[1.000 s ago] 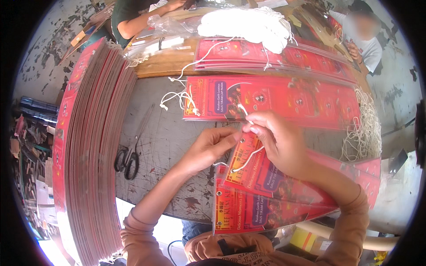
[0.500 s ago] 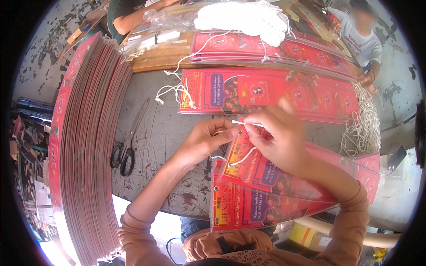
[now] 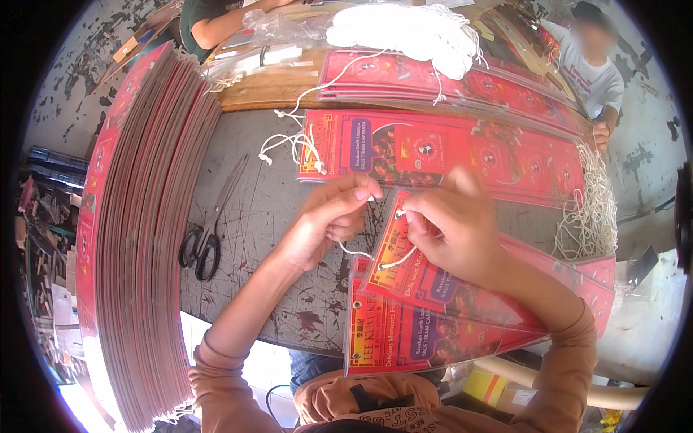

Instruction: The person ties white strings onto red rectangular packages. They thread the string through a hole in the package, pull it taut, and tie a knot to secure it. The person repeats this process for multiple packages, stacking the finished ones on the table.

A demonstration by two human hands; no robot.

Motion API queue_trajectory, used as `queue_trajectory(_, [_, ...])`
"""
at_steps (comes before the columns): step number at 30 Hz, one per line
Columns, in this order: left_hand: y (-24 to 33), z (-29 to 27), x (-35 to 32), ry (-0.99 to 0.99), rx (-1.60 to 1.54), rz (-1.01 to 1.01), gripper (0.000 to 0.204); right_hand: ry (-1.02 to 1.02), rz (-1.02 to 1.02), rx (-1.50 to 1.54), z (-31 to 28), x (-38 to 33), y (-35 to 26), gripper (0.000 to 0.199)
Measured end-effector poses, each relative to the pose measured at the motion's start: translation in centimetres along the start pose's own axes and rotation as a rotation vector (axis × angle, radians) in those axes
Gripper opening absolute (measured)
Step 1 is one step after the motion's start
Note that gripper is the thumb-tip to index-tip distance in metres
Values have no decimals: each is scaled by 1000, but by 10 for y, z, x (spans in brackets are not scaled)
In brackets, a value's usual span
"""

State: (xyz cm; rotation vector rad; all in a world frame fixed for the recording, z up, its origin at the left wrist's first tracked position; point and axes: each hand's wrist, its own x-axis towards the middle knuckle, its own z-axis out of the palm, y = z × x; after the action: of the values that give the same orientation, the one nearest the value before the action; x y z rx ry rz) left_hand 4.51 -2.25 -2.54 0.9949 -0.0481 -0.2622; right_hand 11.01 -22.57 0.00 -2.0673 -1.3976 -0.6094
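My left hand (image 3: 333, 220) is closed in a pinch, a short tip of white cord (image 3: 371, 198) showing at its fingertips. From below that hand, cord runs to the near end of a red printed sign (image 3: 395, 249) with a yellow end panel. Cord also passes through the sign's lower eyelet and up toward my right hand (image 3: 455, 234). My right fingers are closed at the upper eyelet, where a bit of white cord shows; the rest is hidden by the fingers. Underneath lie more red signs (image 3: 375, 339), their eyelets showing no cord.
A tall stack of signs (image 3: 141, 238) stands at left, beside black-handled scissors (image 3: 201, 249). Corded signs (image 3: 447, 151) lie beyond my hands. Behind them is a bundle of white cord (image 3: 404, 32); loose cords (image 3: 595, 202) hang at right. Two other people are across the table.
My left hand has drawn away from the sign's corner, and the hands are now further apart. The cord that stretched between my fingertips no longer shows there; my right fingers are at the upper eyelet.
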Motion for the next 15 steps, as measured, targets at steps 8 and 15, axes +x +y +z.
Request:
queue_trajectory(8, [-2, 12, 1, 165, 505, 31, 22, -29, -48, -66, 2, 0, 0, 23])
queue_trajectory(15, [-3, 13, 2, 79, 547, -88, 26, -76, -51, -82, 3, -1, 1, 22])
